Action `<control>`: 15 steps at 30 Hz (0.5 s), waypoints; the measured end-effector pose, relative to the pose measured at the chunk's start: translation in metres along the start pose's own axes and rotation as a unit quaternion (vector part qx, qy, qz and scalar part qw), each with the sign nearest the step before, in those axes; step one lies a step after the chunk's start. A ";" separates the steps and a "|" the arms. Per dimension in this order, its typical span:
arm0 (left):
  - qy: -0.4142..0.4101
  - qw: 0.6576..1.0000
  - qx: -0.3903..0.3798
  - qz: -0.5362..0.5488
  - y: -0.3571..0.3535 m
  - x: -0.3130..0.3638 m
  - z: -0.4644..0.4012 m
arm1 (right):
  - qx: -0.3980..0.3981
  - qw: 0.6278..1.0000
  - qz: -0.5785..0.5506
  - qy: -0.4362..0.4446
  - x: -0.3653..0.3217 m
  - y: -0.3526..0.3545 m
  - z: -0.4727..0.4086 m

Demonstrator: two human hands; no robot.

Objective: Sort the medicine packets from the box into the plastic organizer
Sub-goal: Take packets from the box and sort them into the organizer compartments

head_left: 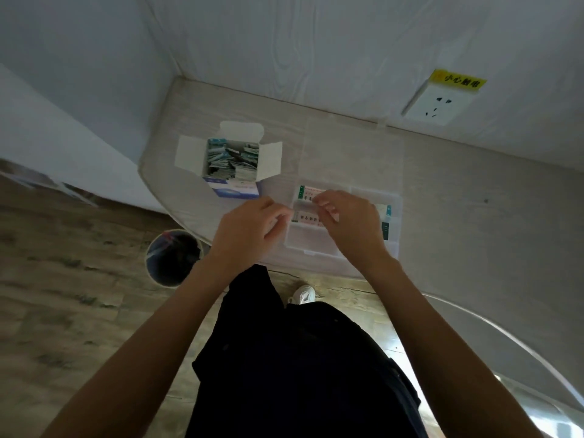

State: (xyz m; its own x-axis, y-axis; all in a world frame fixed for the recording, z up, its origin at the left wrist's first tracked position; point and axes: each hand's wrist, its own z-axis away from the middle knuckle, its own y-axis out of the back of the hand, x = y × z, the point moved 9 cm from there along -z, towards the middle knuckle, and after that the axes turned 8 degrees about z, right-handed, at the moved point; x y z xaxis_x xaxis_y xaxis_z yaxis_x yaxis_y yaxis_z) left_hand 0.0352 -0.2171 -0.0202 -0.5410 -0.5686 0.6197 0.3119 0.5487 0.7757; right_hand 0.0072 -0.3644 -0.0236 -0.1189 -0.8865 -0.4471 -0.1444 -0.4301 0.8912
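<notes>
mostly pale table [442, 184], wood floor [63, 311], wall socket [437, 101].

- A white-and-blue box [232, 172] is stood open left of the organizer, its flaps spread outward; many green-and-white packets [234, 161] are piled loosely inside.
- A clear plastic organizer [343, 221], divided into compartments, is laid flat with its lid open.
- One white packet [308, 193] with a green edge is held above the organizer's far left compartment.
- A second packet [305, 216] is seen just nearer.
- Green-marked packets [385, 216] are lodged in its right compartments.
</notes>
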 end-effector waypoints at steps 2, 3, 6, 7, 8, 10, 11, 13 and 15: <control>-0.004 0.996 0.086 -0.014 0.041 -0.001 0.008 | 0.034 0.997 -0.065 -0.027 -0.011 0.019 -0.007; -0.003 0.992 0.125 -0.027 0.059 -0.004 0.009 | 0.052 0.996 -0.069 -0.018 -0.020 0.028 -0.011; 0.043 0.985 0.149 -0.072 0.098 -0.039 0.002 | 0.071 0.994 -0.062 0.050 -0.066 0.033 -0.039; 0.070 0.987 0.122 -0.080 0.101 -0.054 -0.004 | 0.056 0.995 -0.054 0.069 -0.080 0.027 -0.051; 0.097 0.988 0.094 -0.080 0.100 -0.069 -0.008 | 0.036 0.995 -0.037 0.086 -0.094 0.019 -0.063; 0.131 0.987 0.060 -0.075 0.096 -0.090 -0.016 | -0.002 0.992 0.041 0.120 -0.118 -0.005 -0.081; 0.134 0.987 0.049 -0.075 0.092 -0.095 -0.020 | -0.011 0.987 0.086 0.134 -0.129 -0.013 -0.089; 0.135 0.987 0.028 -0.078 0.085 -0.101 -0.026 | -0.035 0.972 0.177 0.151 -0.142 -0.036 -0.100; 0.138 0.988 0.020 -0.069 0.081 -0.103 -0.030 | -0.047 0.956 0.245 0.156 -0.151 -0.049 -0.109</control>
State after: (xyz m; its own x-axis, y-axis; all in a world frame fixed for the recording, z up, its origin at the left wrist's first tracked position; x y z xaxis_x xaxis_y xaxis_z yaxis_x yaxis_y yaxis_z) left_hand 0.1396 -0.1325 -0.0170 -0.3402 -0.7821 0.5220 0.2161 0.4753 0.8529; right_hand 0.1391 -0.2275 0.0085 0.1513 -0.9868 0.0582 -0.0558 0.0503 0.9972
